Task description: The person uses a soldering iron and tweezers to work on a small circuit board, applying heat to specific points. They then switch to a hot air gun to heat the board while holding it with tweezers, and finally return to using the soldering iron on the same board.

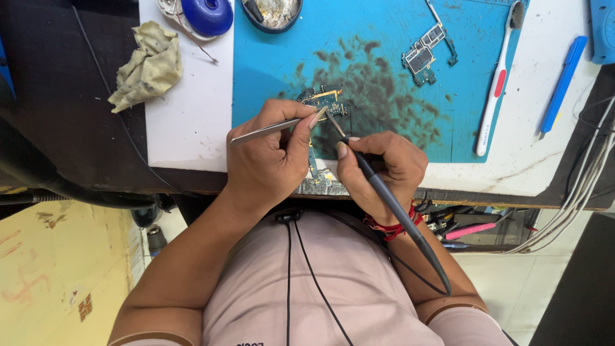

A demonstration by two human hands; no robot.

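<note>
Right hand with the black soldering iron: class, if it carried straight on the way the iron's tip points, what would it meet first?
The right hand aims the soldering iron up-left, so it would probably first meet the small circuit board on the blue mat, beside the tweezers; depth is unclear.

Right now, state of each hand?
Left hand: closed on metal tweezers, tips at the small circuit board.
Right hand: closed on a black soldering iron, tip at the same board.
</note>
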